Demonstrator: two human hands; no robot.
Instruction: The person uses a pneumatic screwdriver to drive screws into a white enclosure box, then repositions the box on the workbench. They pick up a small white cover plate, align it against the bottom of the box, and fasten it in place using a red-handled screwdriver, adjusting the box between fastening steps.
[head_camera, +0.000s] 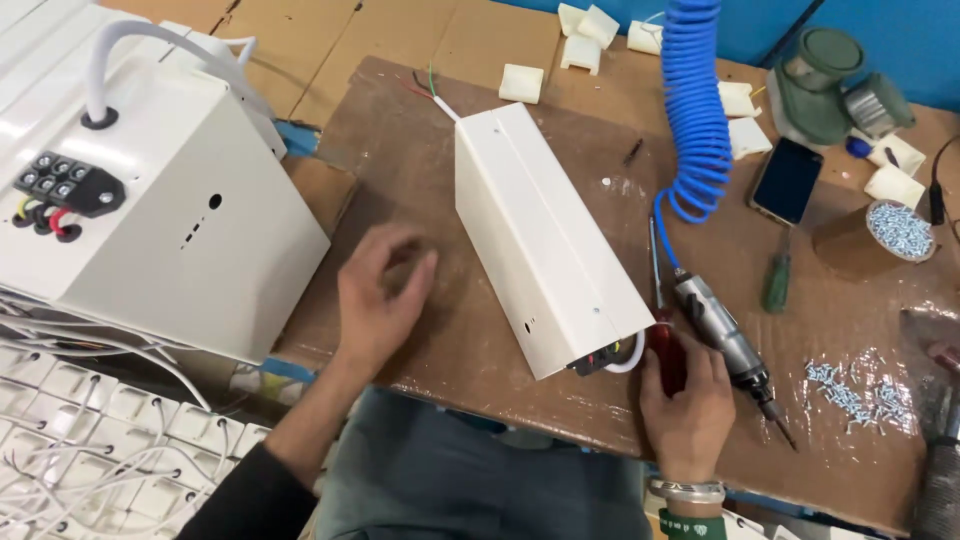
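White sheet-metal enclosure (540, 235): mid-board, near front edge; likely stiff, light, smooth; best gripped by its long sides. Left hand (378, 295) open, hovering. Right hand (688, 395) grasps red-handled tool (666, 358) beside pneumatic screwdriver (725, 340).

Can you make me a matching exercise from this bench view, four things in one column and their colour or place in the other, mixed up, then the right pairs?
Things:
1. coiled air hose
2. phone
3. loose screws
4. long metal housing

Descriptions:
A. white, lying in the middle of the board
B. blue, hanging in spirals
C. dark screen up, beside a green-handled screwdriver
D. scattered silver heap to the right of the right hand

Pairs: 1-B, 2-C, 3-D, 4-A
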